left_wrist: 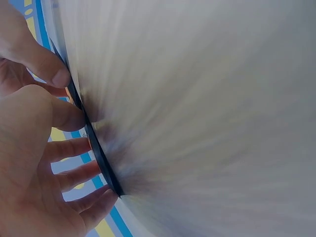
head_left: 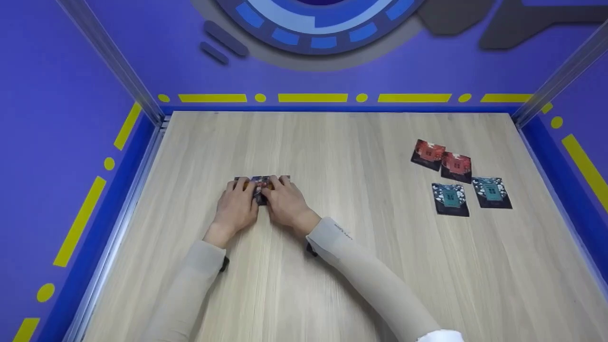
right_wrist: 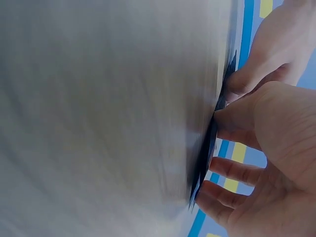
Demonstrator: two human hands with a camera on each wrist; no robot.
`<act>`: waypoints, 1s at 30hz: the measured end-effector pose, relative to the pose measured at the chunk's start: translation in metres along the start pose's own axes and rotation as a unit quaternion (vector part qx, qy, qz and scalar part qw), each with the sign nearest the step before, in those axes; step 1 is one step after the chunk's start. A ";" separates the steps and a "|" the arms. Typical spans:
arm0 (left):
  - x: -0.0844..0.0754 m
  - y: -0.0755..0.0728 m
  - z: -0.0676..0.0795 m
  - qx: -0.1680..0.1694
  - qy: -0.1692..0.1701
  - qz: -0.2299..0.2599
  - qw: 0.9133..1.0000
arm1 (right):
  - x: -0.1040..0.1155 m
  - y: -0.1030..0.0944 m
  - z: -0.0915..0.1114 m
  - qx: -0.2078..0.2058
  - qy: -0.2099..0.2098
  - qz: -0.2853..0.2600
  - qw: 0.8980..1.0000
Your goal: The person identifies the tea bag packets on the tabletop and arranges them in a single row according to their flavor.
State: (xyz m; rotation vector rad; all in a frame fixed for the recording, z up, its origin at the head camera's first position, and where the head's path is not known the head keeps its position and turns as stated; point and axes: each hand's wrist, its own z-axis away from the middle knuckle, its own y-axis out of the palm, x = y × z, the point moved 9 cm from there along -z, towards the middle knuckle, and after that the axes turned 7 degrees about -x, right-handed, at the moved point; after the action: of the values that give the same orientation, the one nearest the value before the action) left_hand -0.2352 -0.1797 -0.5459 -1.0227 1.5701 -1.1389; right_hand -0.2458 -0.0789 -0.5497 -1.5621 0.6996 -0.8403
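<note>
At the left of the table's middle in the head view, dark picture cards (head_left: 262,199) with orange patches lie side by side, mostly hidden under both hands. My left hand (head_left: 237,205) rests its spread fingertips on the left part. Beside it, my right hand (head_left: 287,202) touches the right part, the two thumbs close together. From the side in the left wrist view, the cards (left_wrist: 104,163) show as a thin dark strip along the tabletop, with fingertips on top. The right wrist view shows the same low dark edge (right_wrist: 203,160) under the fingers and thumb.
At the right of the wooden table (head_left: 356,266) lie two red picture cards (head_left: 428,153), one touching or overlapping the other. Two teal-and-white cards (head_left: 450,198) lie just nearer. Blue panels (head_left: 332,80) stand along the back and sides.
</note>
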 end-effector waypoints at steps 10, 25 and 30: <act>-0.003 -0.003 0.000 -0.006 0.006 0.001 1.000 | 0.000 -0.001 0.001 -0.004 -0.003 0.011 1.000; 0.000 0.000 0.000 -0.006 -0.002 0.006 1.000 | -0.010 -0.022 0.017 -0.036 -0.017 -0.020 0.999; 0.000 0.001 0.000 0.010 -0.010 0.000 1.000 | -0.023 -0.034 0.028 -0.058 -0.020 -0.024 0.998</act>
State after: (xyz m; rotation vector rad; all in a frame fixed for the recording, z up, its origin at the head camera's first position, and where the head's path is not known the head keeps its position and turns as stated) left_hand -0.2349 -0.1794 -0.5473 -1.0170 1.5403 -1.1400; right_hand -0.2364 -0.0398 -0.5215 -1.7013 0.6944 -0.8139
